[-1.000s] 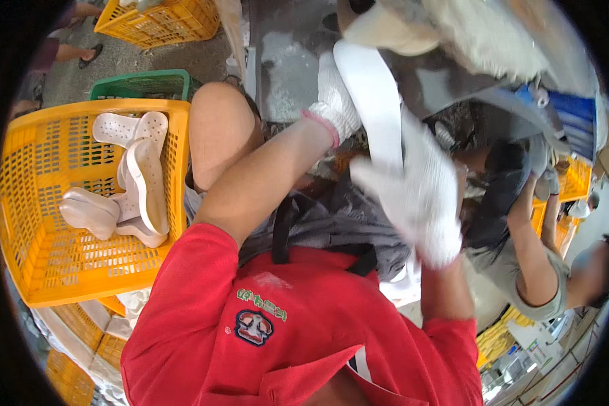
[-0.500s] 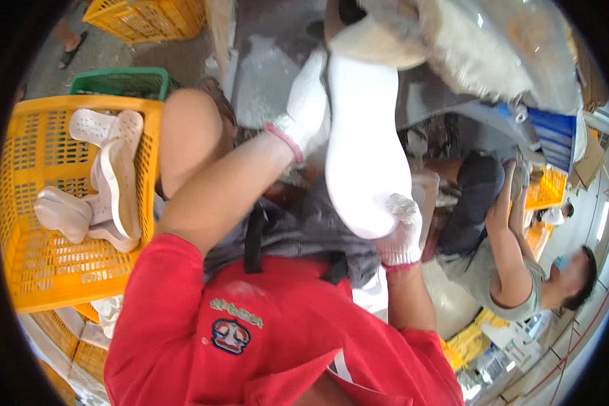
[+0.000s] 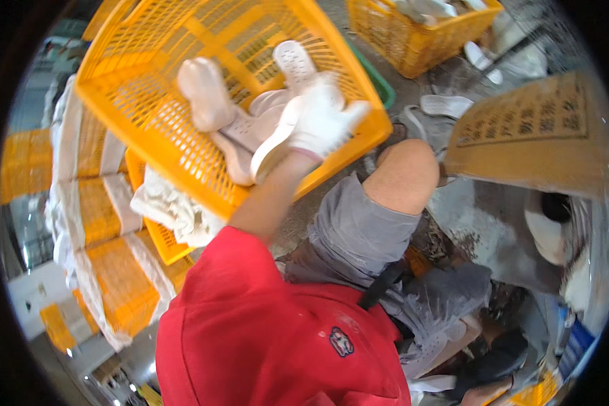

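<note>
My left hand (image 3: 321, 118), in a white glove, reaches over a yellow plastic basket (image 3: 149, 115) at the upper left. Its fingers grip the end of a white shoe sole (image 3: 267, 152), which hangs just inside the basket's near wall. Several other white soles (image 3: 206, 95) lie in the basket beside it. My right hand is out of view. My red shirt fills the lower middle, and my bare knee (image 3: 402, 176) sticks out to the right of the basket.
A second yellow basket (image 3: 413, 34) with white soles stands at the top right, with a green crate edge (image 3: 380, 80) beside it. A loose white sole (image 3: 446, 105) lies on the floor. A tan perforated board (image 3: 534, 135) is at right. Stacked yellow crates (image 3: 101, 216) with white cloth are at left.
My view has swung left to the yellow basket. My left hand has carried the white sole from in front of me over into the basket. My right hand has dropped out of sight.
</note>
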Action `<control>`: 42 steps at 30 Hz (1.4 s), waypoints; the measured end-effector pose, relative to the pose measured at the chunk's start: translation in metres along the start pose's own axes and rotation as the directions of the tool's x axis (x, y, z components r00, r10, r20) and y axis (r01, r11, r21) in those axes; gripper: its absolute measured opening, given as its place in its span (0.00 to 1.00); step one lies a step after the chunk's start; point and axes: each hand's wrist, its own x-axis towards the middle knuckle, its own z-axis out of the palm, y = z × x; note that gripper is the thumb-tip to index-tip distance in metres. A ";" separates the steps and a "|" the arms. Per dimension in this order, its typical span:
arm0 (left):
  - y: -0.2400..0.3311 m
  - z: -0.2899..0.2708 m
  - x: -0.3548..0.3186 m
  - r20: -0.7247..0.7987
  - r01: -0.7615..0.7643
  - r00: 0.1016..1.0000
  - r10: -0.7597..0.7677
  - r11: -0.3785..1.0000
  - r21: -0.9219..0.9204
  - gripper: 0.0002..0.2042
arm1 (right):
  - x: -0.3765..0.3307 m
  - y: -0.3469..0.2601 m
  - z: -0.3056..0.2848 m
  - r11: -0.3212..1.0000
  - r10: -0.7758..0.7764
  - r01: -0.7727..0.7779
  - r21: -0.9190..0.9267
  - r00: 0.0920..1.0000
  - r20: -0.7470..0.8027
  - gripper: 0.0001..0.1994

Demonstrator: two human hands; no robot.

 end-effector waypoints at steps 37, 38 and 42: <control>0.234 0.206 -0.045 0.813 -0.295 0.545 0.203 0.955 -0.041 0.23 | 0.150 -0.083 0.046 0.807 -0.589 0.590 0.013 0.807 -0.040 0.10; 0.229 0.188 -0.043 0.861 -0.446 0.445 0.247 0.895 -0.026 0.26 | 0.164 -0.077 0.051 0.797 -0.604 0.600 -0.070 0.793 -0.073 0.09; 0.238 0.140 -0.080 0.786 0.203 0.185 0.590 0.760 -0.618 0.35 | 0.199 -0.071 0.062 0.645 -0.744 0.696 -0.316 0.666 -0.052 0.10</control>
